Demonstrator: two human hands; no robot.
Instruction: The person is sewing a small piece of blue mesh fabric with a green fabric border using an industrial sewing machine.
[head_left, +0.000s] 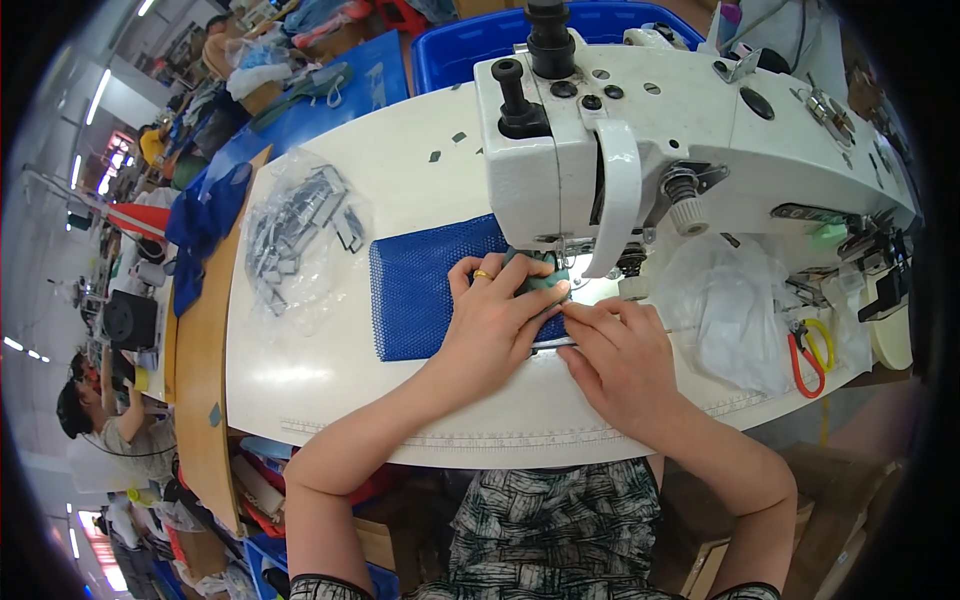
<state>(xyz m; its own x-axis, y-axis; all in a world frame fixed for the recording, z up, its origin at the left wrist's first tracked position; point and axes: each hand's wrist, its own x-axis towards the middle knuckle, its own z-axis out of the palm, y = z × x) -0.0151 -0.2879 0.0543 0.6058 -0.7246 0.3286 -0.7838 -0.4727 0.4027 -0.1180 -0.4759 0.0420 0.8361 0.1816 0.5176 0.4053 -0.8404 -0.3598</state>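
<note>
A piece of blue mesh fabric (415, 300) lies on the sewing machine's white table, its right end under the machine head (545, 170). My left hand (495, 310), with a ring on one finger, is closed over that end and presses a small grey-green fabric piece (540, 275) close to the needle. Meeting it from the right, my right hand (625, 360) has its fingertips together at the edge of the work beside the lit needle area. Its thumb rests lower, near the fabric's front edge. My fingers hide most of the small piece and the seam.
A clear bag of small grey-and-white pieces (300, 235) lies at left. To the right are crumpled clear plastic (725, 320) and red-and-yellow-handled scissors (808, 355). A blue bin (440, 55) stands behind the machine. At far left, another person (125, 420) works.
</note>
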